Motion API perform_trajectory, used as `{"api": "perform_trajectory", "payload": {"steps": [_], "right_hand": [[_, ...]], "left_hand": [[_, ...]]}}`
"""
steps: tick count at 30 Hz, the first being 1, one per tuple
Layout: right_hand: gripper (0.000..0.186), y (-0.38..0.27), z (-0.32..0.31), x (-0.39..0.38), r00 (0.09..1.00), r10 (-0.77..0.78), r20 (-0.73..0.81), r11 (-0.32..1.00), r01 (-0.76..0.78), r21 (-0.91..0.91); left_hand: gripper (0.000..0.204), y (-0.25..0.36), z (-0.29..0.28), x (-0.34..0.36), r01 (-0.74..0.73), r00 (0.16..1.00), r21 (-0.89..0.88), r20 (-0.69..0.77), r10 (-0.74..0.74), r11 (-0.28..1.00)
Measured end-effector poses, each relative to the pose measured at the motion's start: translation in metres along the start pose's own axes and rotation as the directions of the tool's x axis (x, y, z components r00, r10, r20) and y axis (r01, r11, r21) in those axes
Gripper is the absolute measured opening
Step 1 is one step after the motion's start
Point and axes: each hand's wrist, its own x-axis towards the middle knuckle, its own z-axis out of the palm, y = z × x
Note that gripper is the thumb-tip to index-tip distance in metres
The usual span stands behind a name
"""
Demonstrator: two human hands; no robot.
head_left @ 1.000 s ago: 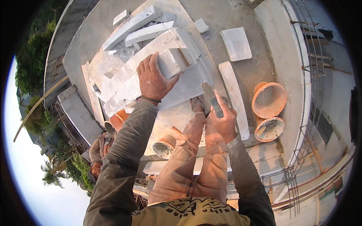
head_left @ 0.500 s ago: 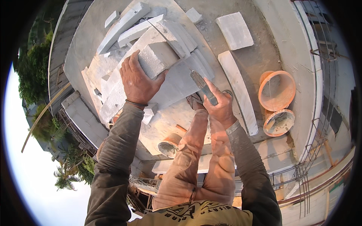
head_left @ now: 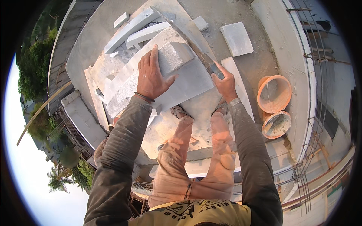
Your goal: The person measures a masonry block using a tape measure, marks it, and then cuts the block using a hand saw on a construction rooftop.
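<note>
My left hand point(head_left: 151, 78) lies against the left side of a pale, rough-faced lightweight block point(head_left: 175, 55), fingers stretched out and thumb spread along its near edge. The block rests on a stack of larger pale slabs point(head_left: 188, 84) in front of my feet. My right hand point(head_left: 226, 83) is closed around the grey handle of a hand saw point(head_left: 196, 49). Its long, dull blade runs up and to the left, past the right side of the block. Whether the teeth touch the block cannot be made out.
Long offcuts point(head_left: 132, 30) lie beyond the stack. A square block point(head_left: 236, 39) sits at the far right, and a long strip point(head_left: 243, 90) beside my right hand. Two orange buckets point(head_left: 274, 94) point(head_left: 276, 125) stand by the right wall point(head_left: 294, 49).
My right hand has moved away from me with the saw, and the blade reaches farther past the block. My left hand's fingers have straightened beside the block. The view has shifted slightly.
</note>
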Motion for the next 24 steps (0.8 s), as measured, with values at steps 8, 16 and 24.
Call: {"api": "perform_trajectory", "payload": {"steps": [8, 16, 24], "right_hand": [[0.052, -0.075, -0.009, -0.059, 0.966, 0.236, -0.105, 0.956, -0.211, 0.205], [0.055, -0.065, -0.015, -0.058, 0.999, -0.047, 0.021, 0.979, 0.050, -0.196], [0.061, -0.029, -0.009, -0.043, 0.981, -0.171, 0.094, 0.961, 0.187, -0.205]], "left_hand": [[0.089, -0.022, -0.009, -0.073, 0.120, 0.992, -0.128, -0.017, -0.123, 0.985], [0.089, 0.021, 0.046, -0.144, 0.172, 0.980, 0.044, -0.107, -0.166, 0.984], [0.074, 0.038, 0.071, -0.151, 0.197, 0.957, 0.114, -0.238, -0.166, 0.974]]}}
